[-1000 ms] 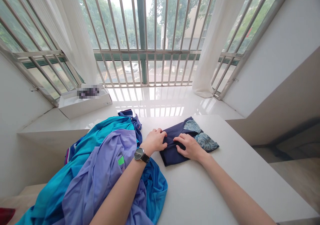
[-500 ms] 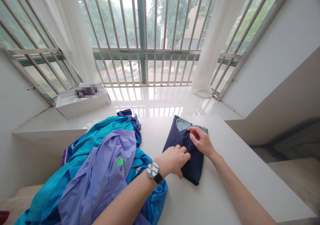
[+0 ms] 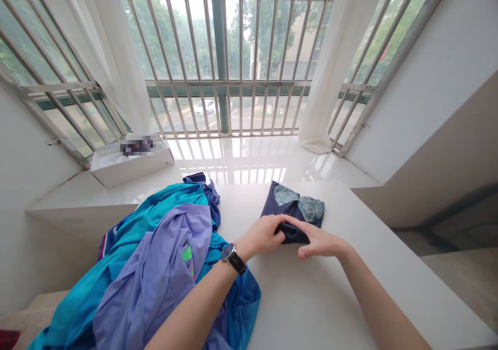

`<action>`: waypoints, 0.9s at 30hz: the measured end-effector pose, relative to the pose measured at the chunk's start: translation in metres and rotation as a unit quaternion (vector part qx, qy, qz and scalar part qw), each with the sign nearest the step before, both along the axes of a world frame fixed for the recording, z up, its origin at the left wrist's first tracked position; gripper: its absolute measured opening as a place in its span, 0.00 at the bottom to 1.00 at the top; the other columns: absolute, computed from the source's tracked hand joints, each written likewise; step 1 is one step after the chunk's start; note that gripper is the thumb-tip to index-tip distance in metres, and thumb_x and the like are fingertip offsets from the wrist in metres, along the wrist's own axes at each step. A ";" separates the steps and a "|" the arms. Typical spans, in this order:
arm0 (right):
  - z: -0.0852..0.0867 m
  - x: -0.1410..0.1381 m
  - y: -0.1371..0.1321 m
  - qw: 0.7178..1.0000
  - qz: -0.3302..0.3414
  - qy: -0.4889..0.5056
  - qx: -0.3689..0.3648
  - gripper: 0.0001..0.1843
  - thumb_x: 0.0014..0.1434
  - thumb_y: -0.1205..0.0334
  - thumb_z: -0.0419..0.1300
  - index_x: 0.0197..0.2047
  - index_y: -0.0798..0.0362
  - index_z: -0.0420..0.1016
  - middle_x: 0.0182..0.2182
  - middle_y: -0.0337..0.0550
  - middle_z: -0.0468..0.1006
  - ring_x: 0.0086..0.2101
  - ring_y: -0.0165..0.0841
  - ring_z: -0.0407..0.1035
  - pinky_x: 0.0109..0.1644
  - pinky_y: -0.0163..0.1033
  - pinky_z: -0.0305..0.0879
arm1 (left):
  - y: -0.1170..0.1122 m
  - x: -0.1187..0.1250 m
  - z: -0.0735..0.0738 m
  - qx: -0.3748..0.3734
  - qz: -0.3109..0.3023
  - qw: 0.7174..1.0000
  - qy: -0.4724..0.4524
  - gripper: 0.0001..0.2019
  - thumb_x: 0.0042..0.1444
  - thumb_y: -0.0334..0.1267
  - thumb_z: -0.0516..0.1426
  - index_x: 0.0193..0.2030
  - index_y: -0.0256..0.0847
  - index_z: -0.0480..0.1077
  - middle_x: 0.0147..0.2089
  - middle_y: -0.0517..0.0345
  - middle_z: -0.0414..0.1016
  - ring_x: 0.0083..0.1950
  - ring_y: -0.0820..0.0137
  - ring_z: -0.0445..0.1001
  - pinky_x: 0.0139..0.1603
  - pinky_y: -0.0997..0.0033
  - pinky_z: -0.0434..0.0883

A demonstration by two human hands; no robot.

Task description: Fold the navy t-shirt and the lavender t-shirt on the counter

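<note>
A small folded navy garment (image 3: 291,210) with blue paisley lining (image 3: 310,208) showing at its far end lies on the white table (image 3: 330,303). My left hand (image 3: 261,236), a black-strapped watch (image 3: 233,258) on its wrist, has its fingers curled on the garment's near fold. My right hand (image 3: 317,242) lies nearly flat across the same fold, fingers pointing left, thumb below the cloth. A heap of turquoise, lilac and blue clothing (image 3: 155,267) lies just left of my left forearm, which rests partly over it.
Behind the table runs a glossy white windowsill (image 3: 233,155) with a white box (image 3: 132,166) at its left. Barred windows and white curtains (image 3: 322,65) stand beyond. The table's right edge drops to a lower floor. A dark red item (image 3: 8,338) shows at bottom left.
The garment's long lower part has been folded upward, making a shorter bundle with the paisley lining at the far end. My hands have moved closer together onto the fold.
</note>
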State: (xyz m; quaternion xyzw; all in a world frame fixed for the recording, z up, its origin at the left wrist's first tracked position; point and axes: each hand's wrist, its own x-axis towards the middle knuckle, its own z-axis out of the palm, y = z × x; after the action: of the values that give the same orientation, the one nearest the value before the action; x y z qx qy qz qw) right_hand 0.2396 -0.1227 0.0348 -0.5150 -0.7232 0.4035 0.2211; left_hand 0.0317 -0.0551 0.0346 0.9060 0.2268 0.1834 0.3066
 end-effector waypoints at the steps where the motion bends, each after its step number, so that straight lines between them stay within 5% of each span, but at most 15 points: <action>1: -0.001 -0.002 -0.001 1.000 -0.012 -0.011 -0.004 0.57 0.42 0.41 0.72 0.70 0.48 0.55 0.68 0.51 0.57 0.65 0.53 0.52 0.68 0.58 0.50 | 0.003 -0.001 -0.001 -0.025 0.007 0.999 -0.021 0.17 0.52 0.28 0.51 0.48 0.41 0.72 0.44 0.55 0.78 0.42 0.66 0.75 0.42 0.70 0.71; 3: -0.003 -0.007 -0.002 0.998 -0.046 -0.030 0.020 0.55 0.43 0.47 0.72 0.70 0.46 0.56 0.68 0.50 0.59 0.64 0.53 0.54 0.67 0.58 0.52 | 0.008 -0.001 -0.003 -0.061 0.033 0.997 -0.041 0.16 0.52 0.28 0.51 0.46 0.39 0.72 0.40 0.56 0.78 0.39 0.68 0.75 0.40 0.71 0.71; 9: -0.004 -0.013 0.008 0.996 -0.043 0.003 0.077 0.20 0.62 0.54 0.56 0.56 0.47 0.75 0.53 0.44 0.77 0.55 0.48 0.68 0.61 0.54 0.62 | 0.015 -0.003 0.003 -0.144 0.067 0.985 -0.070 0.11 0.55 0.35 0.55 0.44 0.39 0.74 0.38 0.55 0.78 0.37 0.69 0.75 0.38 0.71 0.71; 13: -0.003 -0.004 0.011 0.995 -0.094 0.028 -0.009 0.22 0.63 0.44 0.54 0.49 0.49 0.78 0.42 0.42 0.82 0.45 0.48 0.74 0.53 0.52 0.69 | 0.024 -0.020 0.020 -0.278 -0.023 0.958 -0.066 0.22 0.55 0.41 0.60 0.57 0.40 0.68 0.48 0.50 0.77 0.44 0.66 0.76 0.45 0.67 0.73; 16: -0.006 0.006 0.011 0.981 -0.162 0.090 -0.049 0.26 0.60 0.41 0.57 0.55 0.48 0.75 0.51 0.44 0.79 0.53 0.47 0.70 0.60 0.52 0.65 | 0.034 -0.037 0.028 -0.345 -0.080 0.934 -0.049 0.40 0.48 0.42 0.67 0.67 0.45 0.57 0.59 0.46 0.71 0.55 0.61 0.73 0.56 0.60 0.69; 20: -0.013 0.017 0.011 0.946 -0.239 0.191 -0.111 0.29 0.59 0.42 0.60 0.60 0.46 0.71 0.57 0.43 0.74 0.58 0.45 0.67 0.65 0.53 0.60 | 0.045 -0.044 0.019 -0.308 -0.072 0.946 -0.068 0.44 0.41 0.40 0.70 0.66 0.44 0.60 0.62 0.46 0.68 0.63 0.57 0.66 0.64 0.58 0.62; 23: -0.020 0.022 0.012 0.919 -0.251 0.256 -0.162 0.28 0.58 0.43 0.61 0.57 0.47 0.73 0.52 0.45 0.79 0.53 0.46 0.72 0.61 0.53 0.66 | 0.047 -0.035 0.003 -0.268 -0.080 0.956 -0.086 0.29 0.46 0.38 0.67 0.58 0.38 0.70 0.55 0.50 0.76 0.58 0.56 0.71 0.60 0.60 0.66; 27: -0.018 0.021 0.011 0.914 -0.255 0.266 -0.172 0.29 0.57 0.42 0.61 0.57 0.49 0.73 0.50 0.47 0.80 0.52 0.46 0.73 0.59 0.51 0.69 | 0.042 -0.025 -0.008 -0.174 -0.017 0.983 -0.061 0.15 0.53 0.36 0.60 0.47 0.37 0.76 0.47 0.53 0.79 0.49 0.59 0.75 0.51 0.63 0.70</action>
State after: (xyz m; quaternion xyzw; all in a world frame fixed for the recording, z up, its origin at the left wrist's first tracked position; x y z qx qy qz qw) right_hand 0.2604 -0.1117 0.0163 -0.5854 -0.4015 0.5735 0.4089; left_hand 0.0064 -0.0129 0.0265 0.8296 0.2203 0.1912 0.4761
